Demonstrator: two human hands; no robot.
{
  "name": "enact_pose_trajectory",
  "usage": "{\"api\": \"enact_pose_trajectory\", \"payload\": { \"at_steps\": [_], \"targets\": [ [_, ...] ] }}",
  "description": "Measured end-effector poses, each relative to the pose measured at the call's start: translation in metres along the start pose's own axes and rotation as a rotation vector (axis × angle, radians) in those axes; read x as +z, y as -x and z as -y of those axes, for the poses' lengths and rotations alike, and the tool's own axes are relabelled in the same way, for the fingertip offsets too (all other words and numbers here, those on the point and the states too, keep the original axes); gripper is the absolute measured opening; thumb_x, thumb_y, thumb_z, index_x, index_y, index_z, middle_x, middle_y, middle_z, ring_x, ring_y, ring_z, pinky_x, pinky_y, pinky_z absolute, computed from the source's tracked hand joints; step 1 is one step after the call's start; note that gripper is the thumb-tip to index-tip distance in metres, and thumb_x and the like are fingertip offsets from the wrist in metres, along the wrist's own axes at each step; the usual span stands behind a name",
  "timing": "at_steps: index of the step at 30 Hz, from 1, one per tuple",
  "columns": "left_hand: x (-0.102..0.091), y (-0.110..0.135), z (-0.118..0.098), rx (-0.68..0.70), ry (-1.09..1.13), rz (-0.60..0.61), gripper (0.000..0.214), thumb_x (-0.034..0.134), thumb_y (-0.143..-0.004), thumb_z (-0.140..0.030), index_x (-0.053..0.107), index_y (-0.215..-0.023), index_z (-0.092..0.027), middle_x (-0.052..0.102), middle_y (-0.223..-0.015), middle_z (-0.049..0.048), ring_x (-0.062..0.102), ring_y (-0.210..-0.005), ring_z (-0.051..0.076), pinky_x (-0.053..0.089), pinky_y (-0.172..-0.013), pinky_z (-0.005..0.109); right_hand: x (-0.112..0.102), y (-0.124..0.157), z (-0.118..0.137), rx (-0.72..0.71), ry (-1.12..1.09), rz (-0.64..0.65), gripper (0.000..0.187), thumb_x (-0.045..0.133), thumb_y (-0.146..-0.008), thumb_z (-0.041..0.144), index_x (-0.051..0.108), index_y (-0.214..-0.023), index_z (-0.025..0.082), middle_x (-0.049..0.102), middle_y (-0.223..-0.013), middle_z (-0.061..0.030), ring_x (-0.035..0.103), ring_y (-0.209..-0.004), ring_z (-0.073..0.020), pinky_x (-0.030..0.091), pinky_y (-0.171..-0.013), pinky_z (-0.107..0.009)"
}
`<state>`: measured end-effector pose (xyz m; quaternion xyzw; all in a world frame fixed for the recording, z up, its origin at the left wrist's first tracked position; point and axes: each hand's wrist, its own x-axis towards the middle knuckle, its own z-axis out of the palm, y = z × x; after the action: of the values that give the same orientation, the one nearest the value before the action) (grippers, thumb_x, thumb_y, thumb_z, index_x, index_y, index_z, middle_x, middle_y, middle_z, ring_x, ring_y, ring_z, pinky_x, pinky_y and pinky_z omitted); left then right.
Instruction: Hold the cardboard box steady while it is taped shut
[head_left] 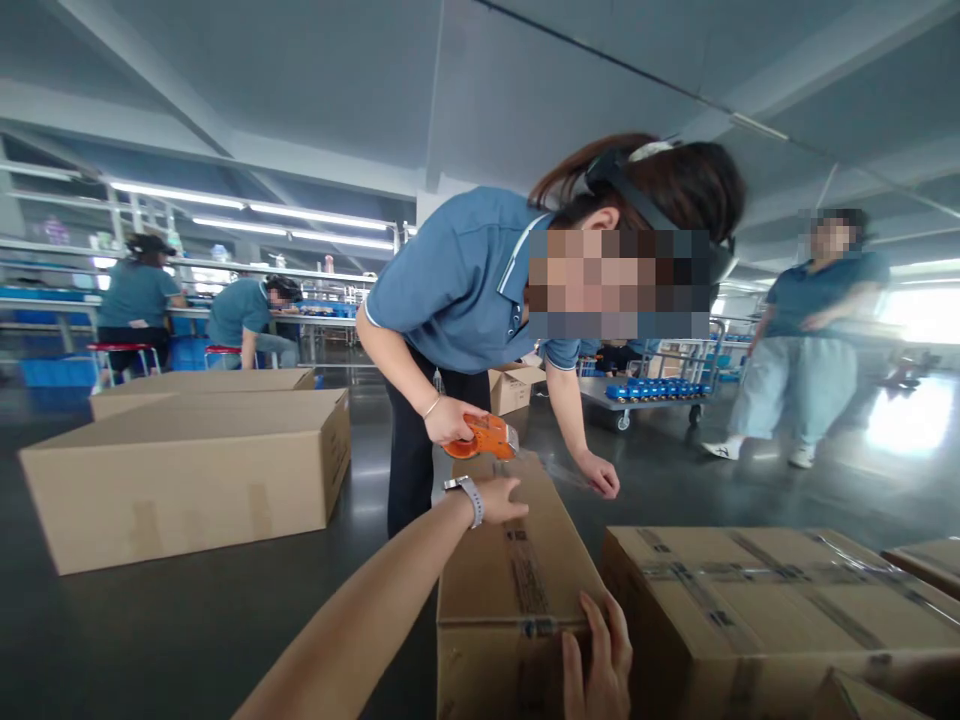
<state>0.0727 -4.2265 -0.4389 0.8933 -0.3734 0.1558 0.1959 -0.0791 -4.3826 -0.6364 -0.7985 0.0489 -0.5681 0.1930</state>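
Note:
A tall brown cardboard box (517,590) stands right in front of me. My left hand (501,499), with a watch on the wrist, rests flat and open on the box's far top edge. My right hand (598,655) lies open against the box's near right corner, fingers up. Across the box a person in a blue shirt bends over it, one hand gripping an orange tape dispenser (484,436) at the far edge, the other hand (600,474) pulling clear tape out to the right.
A taped box (757,610) sits close on the right, another (930,562) beyond it. Two large flat boxes (195,470) lie on the dark floor at left. A cart with blue parts (652,392) stands behind. Seated workers at benches far left; a person stands at right.

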Motion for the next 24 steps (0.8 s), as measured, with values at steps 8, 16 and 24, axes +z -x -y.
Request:
{"api": "enact_pose_trajectory", "payload": {
  "at_steps": [8, 16, 24],
  "targets": [
    [0.023, 0.069, -0.015, -0.048, 0.091, 0.058, 0.044, 0.054, -0.088, -0.035, 0.054, -0.128, -0.017, 0.056, -0.131, 0.0120, 0.051, -0.122, 0.026, 0.041, -0.105, 0.044, -0.003, 0.002, -0.006, 0.024, -0.036, 0.036, 0.044, 0.038, -0.094, 0.044, 0.043, -0.131, 0.019, 0.032, -0.143, -0.0163, 0.037, -0.128, -0.0347, 0.043, -0.096, -0.055],
    [0.095, 0.172, -0.010, -0.107, 0.412, -0.557, 0.018, 0.050, -0.092, -0.030, 0.065, -0.103, -0.028, 0.061, -0.119, 0.0034, 0.045, -0.126, 0.022, 0.041, -0.106, 0.051, -0.006, -0.001, -0.003, 0.035, -0.084, 0.036, 0.041, 0.043, -0.094, 0.038, 0.047, -0.128, 0.017, 0.033, -0.142, -0.0171, 0.034, -0.130, -0.0326, 0.039, -0.101, -0.055],
    [0.106, 0.168, -0.006, -0.059, 0.475, -0.719, 0.010, 0.054, -0.090, -0.022, 0.064, -0.089, -0.024, 0.064, -0.106, 0.0034, 0.048, -0.121, 0.022, 0.047, -0.097, 0.045, -0.003, -0.001, 0.000, 0.029, -0.076, 0.015, 0.041, 0.042, -0.094, 0.040, 0.048, -0.127, 0.017, 0.035, -0.141, -0.0177, 0.037, -0.129, -0.0332, 0.042, -0.096, -0.057]
  ]
}}
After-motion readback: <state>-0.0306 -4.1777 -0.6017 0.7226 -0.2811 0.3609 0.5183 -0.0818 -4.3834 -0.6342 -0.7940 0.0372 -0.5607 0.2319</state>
